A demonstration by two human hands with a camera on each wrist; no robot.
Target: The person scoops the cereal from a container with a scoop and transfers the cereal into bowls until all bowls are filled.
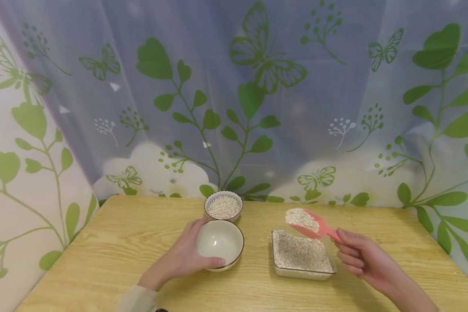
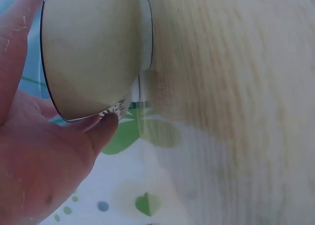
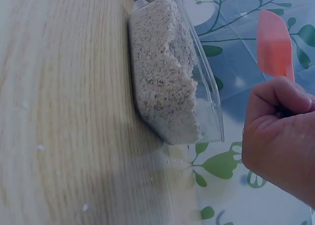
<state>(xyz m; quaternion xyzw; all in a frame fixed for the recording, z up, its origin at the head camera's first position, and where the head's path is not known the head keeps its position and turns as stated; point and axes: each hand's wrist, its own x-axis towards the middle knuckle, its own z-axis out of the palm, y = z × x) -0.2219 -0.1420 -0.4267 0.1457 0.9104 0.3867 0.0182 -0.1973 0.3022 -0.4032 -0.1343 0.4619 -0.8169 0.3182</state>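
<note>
My left hand (image 1: 181,256) holds an empty white bowl (image 1: 217,240) with a dark rim, thumb over the near rim and fingers around the left side. In the left wrist view this bowl (image 2: 93,52) stands on its foot on the table. A pink scoop (image 1: 320,224), heaped with pale oat flakes (image 1: 301,219), is held level by its handle in my right hand (image 1: 368,260). It is raised above the back of a clear rectangular container (image 1: 302,274) of oats. From the right wrist, the scoop's (image 3: 274,45) pink underside shows.
Behind the white bowl, close to it, stands a smaller fluted bowl (image 1: 240,211) filled with oats. A few stray flakes (image 3: 85,207) lie on the wooden table (image 1: 140,229). A leaf-patterned curtain (image 1: 288,130) hangs along the table's back edge.
</note>
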